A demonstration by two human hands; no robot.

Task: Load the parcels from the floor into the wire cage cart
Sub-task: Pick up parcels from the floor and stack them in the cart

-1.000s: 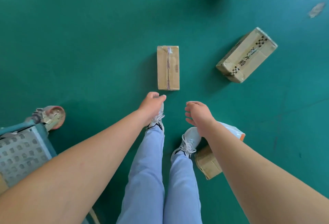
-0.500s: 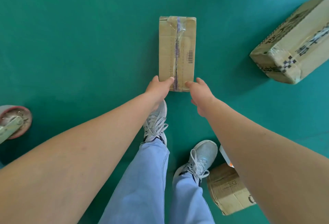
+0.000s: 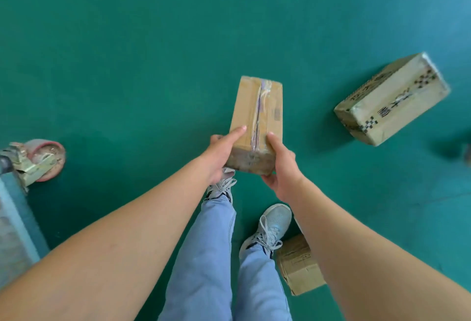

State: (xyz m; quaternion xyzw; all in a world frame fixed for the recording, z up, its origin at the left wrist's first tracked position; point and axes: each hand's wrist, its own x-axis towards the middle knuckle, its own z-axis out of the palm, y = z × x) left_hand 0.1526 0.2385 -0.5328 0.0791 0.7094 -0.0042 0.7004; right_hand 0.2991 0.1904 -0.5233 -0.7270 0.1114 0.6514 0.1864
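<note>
- Nearest the camera, a small cardboard box (image 3: 300,267) is seen on the green floor (image 3: 127,53), right beside the right sneaker (image 3: 270,226), half hidden by the right forearm. It could easily get kicked or tripped over if a step is taken sideways.
- A narrow taped parcel (image 3: 257,116) is gripped at its near end only: left hand (image 3: 219,155) wrapped round one side, right hand (image 3: 283,165) round the other, thumbs laid on top. It looks lifted clear of the floor.
- With the far end unsupported, it could probably tip or slip out if swung quickly.
- Off to the left, a cart caster (image 3: 43,160) and the cage cart's edge (image 3: 15,218) are visible.
- Farther right, a larger taped carton (image 3: 392,99) is left lying on the floor.
</note>
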